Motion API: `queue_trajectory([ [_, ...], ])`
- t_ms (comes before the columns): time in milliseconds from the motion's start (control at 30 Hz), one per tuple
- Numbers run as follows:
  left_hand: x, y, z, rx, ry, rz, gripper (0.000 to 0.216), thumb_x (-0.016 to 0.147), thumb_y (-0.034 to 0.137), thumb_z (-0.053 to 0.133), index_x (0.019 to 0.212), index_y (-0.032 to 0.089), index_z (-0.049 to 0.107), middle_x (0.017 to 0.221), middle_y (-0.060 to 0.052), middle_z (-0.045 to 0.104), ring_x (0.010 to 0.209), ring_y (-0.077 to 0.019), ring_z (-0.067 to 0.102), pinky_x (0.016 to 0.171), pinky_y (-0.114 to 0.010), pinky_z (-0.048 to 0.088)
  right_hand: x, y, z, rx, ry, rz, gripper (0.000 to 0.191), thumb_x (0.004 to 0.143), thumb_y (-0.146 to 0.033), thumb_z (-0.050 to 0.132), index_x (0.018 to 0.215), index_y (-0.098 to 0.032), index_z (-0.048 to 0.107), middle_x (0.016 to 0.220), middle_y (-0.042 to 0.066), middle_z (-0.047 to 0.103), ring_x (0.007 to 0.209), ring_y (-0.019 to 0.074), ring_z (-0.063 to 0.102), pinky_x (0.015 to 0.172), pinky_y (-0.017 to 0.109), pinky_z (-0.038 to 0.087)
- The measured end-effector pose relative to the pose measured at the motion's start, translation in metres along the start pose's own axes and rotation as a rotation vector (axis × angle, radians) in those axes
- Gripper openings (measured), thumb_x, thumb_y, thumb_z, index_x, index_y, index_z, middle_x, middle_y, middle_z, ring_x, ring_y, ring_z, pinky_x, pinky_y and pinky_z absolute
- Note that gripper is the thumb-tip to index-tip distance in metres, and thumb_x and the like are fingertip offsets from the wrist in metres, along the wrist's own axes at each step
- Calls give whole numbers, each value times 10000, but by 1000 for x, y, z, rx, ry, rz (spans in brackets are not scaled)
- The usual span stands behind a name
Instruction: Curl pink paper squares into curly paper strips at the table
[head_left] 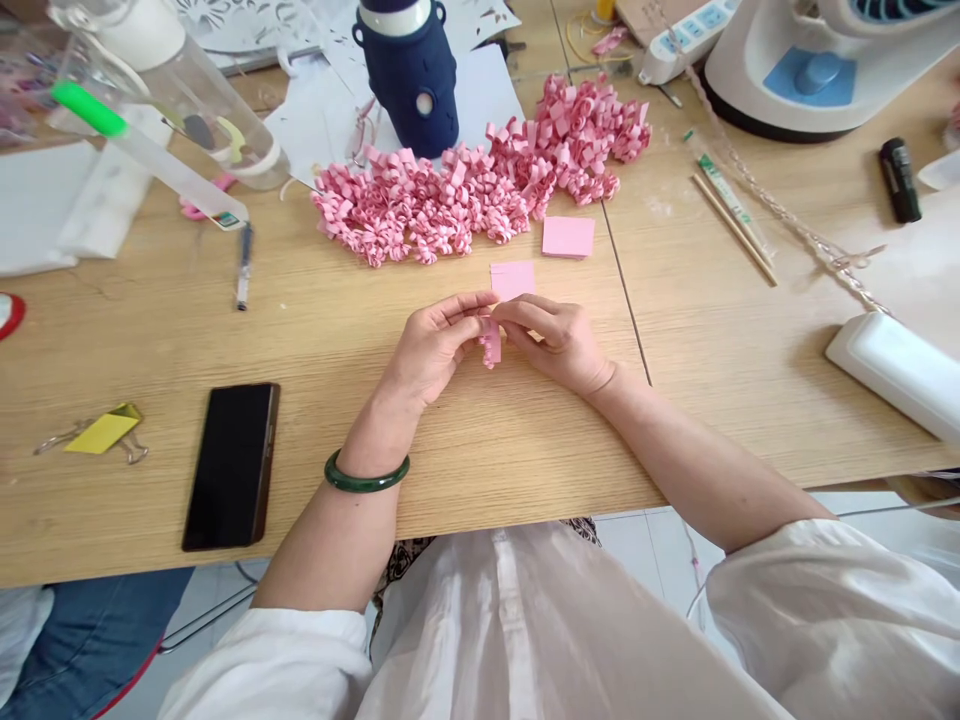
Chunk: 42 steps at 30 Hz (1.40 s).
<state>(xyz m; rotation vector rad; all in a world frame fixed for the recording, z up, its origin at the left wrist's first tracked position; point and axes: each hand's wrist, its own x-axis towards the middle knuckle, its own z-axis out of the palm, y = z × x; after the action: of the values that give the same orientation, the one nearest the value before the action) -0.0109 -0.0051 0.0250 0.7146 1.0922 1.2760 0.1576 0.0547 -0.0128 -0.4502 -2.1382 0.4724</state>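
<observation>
Between my fingertips is a small pink paper strip (492,345), its left edge cut into curled fringes. My left hand (439,345) pinches it from the left, near its top. My right hand (551,335) meets it from the right, thumb and fingers closed at the strip's upper end. Just beyond my fingers lies a pink paper piece (513,278), and a pink paper stack (568,237) sits farther back to the right. A long heap of curled pink paper flowers (435,205) stretches across the table behind them.
A dark blue bottle (412,85) stands behind the heap. To the left are a phone (231,466), a yellow binder clip (105,430), a pen (244,265) and a clear bottle (217,110). On the right lie wooden sticks (735,230), a black marker (900,180) and a fan base (795,80).
</observation>
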Motion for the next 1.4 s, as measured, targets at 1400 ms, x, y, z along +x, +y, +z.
queue_trajectory([
  [1400, 2, -16, 6, 157, 103, 200, 207, 739, 159, 721, 941, 119, 741, 685, -11, 706, 593, -127, 641, 606, -277, 552, 7, -8, 12, 617, 68, 697, 230, 909, -333, 691, 771, -172, 602, 705, 12, 665, 615, 100, 592, 588, 246, 515],
])
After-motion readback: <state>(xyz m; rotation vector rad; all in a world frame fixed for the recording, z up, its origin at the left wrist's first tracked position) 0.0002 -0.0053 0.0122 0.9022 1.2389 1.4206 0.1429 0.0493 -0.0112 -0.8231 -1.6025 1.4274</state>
